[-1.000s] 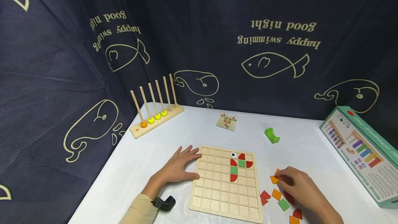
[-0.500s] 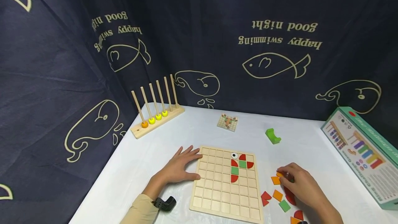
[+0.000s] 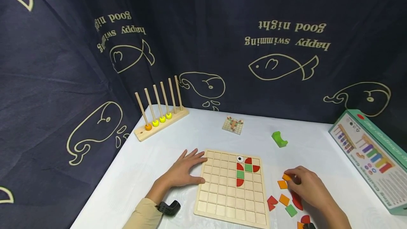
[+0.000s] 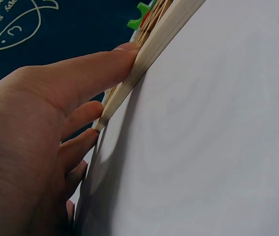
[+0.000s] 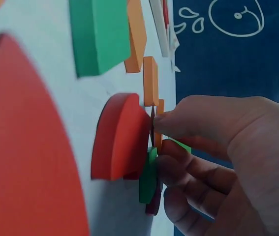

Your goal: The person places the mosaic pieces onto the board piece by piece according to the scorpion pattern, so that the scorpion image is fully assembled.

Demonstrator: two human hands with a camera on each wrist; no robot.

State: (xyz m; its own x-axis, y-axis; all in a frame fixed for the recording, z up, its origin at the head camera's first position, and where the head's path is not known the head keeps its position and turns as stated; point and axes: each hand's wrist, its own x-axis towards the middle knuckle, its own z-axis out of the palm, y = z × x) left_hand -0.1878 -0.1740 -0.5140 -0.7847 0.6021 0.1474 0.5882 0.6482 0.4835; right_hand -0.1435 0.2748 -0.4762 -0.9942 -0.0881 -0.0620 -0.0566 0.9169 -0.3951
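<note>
My left hand [image 3: 179, 170] lies with straight, spread fingers along the left edge of a wooden grid board [image 3: 219, 187]; in the left wrist view its thumb [image 4: 97, 71] touches the rim. Red quarter-round tiles, green square tiles and a white eye tile [image 3: 240, 159] sit in cells at the board's upper right. Right of the board, my right hand [image 3: 310, 185] pinches an orange square tile [image 3: 286, 177] between thumb and fingers, close to the table. Just below it lies another orange tile [image 3: 282, 185]. The right wrist view shows a red tile [image 5: 119, 140] and a green tile [image 5: 149, 177] near the fingertips.
More loose tiles, including a green square [image 3: 291, 210] and red pieces [image 3: 271, 202], lie right of the board. Behind it are a small pattern card [image 3: 233, 125] and a green arch block [image 3: 279, 139]. A peg stand [image 3: 161, 124] stands far left; a box [image 3: 365, 162] stands far right.
My right hand has shifted slightly up and right, and the orange tile at its fingertips shows more clearly. The left hand and the board tiles stay as they were.
</note>
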